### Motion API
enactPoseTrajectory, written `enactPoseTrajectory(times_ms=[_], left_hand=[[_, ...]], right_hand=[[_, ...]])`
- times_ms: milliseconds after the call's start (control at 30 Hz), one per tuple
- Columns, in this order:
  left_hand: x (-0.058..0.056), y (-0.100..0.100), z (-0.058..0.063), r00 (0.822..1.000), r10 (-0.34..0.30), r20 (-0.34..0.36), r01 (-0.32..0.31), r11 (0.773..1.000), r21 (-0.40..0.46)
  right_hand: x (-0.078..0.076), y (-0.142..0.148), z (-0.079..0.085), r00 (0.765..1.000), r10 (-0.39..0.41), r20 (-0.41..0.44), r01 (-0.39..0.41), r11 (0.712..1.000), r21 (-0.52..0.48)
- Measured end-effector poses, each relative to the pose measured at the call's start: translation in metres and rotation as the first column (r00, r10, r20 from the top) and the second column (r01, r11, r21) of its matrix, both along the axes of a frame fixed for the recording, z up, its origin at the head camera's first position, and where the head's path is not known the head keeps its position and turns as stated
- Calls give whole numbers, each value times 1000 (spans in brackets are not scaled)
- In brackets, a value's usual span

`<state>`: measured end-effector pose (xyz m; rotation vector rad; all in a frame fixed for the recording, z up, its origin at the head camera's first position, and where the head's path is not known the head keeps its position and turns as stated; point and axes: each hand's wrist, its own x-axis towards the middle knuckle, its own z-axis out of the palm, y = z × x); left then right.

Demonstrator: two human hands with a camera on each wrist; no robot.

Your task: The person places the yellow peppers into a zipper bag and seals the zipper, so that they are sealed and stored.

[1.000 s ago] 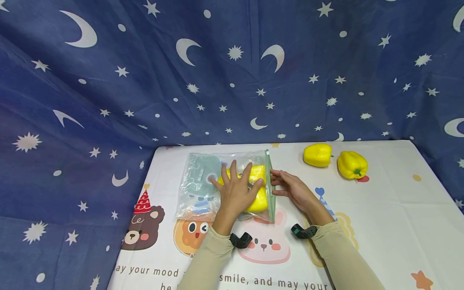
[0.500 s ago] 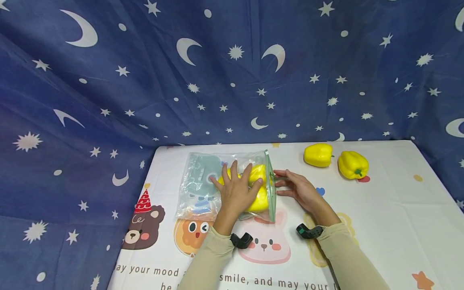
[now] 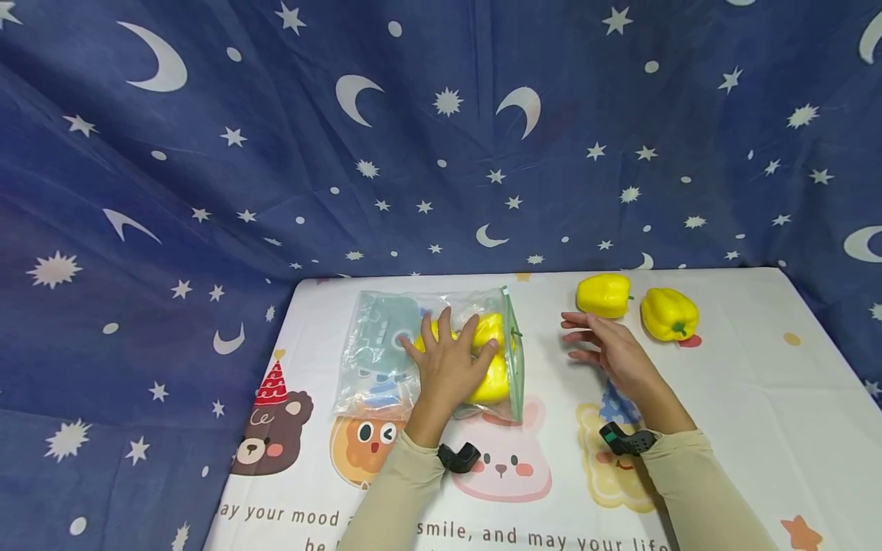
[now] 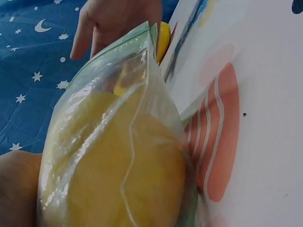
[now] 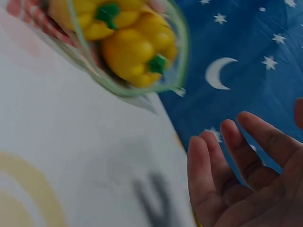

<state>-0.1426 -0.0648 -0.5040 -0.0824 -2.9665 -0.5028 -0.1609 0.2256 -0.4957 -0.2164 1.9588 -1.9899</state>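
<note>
A clear zip bag [image 3: 511, 306] with a green-edged mouth lies on its side, mouth to the right. Inside are yellow bell peppers [image 3: 491, 381]; in the right wrist view two of them [image 5: 137, 49] show green stems at the open mouth. My left hand [image 3: 448, 367] rests on the bag with fingers spread, partly covering the peppers. To the right, apart from the bag, my right hand [image 3: 616, 356] hovers over the table with loosely bent fingers and holds nothing. Two loose yellow bell peppers sit beyond it, one on its side [image 3: 603, 296] and one farther right [image 3: 669, 314].
A white table cover [image 3: 751, 428] printed with cartoon animals and lettering lies under everything. Behind the table's far edge hangs a blue curtain [image 3: 427, 130] with moons and stars. Each wrist wears a black camera band, such as the right one [image 3: 625, 440].
My right hand has drawn away from the bag's mouth, moving right toward the loose peppers. A green stem now shows at the mouth. The left hand and bag have stayed in place.
</note>
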Motion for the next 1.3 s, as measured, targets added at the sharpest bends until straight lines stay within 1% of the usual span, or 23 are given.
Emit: enactPoseTrajectory(times_ms=[133,200,267,333,400,500,567,667,800,900,967,1067,1167,1233,1300], left_hand=[[0,0,0,1000,2,-3,-2,1000,-9],[0,0,0,1000,4,-4,-4,1000,-13],[0,0,0,1000,5,-4,-5,1000,-14],[-1,0,0,1000,5,-8,-5,1000,-14],[-1,-1,0,1000,4,-11,-4,1000,-11],[-1,-1,0,1000,3,-16,-3,1000,-7],[-1,-2,0,1000,4,-10,-4,1000,-8],[-2,-1,0,1000,7,6,-7,1000,-16],[-2,-1,0,1000,6,19,-6,1000,-17],[-2,0,-1,1000,3,11,-3,1000,-12],[-2,-1,-1,1000,2,8,-2,1000,-14],[-2,-1,-1,1000,2,3,-2,1000,-14],[-2,-1,-1,1000,2,8,-2,1000,-17],[-1,-1,-1,1000,2,10,-2,1000,-19],[-1,-1,-1,1000,2,3,-2,1000,-20]], right_hand=[[1,17,14,994,-87,-69,92,993,79],[1,24,20,984,-135,-116,149,982,119],[1,31,25,967,-188,-170,215,964,158],[1,38,31,943,-245,-226,292,934,206],[0,45,35,916,-296,-271,365,896,254],[-1,56,42,881,-361,-304,453,829,328],[0,63,45,866,-394,-308,492,785,378],[2,74,47,853,-428,-300,522,718,460],[2,87,43,828,-457,-326,560,633,534],[-1,93,39,799,-485,-357,599,580,552],[-2,97,36,784,-499,-368,615,544,571],[-4,101,30,770,-495,-403,631,495,598],[-5,105,24,767,-474,-433,635,461,620],[-6,107,20,770,-462,-440,631,456,627],[-7,109,16,779,-450,-436,620,453,641]])
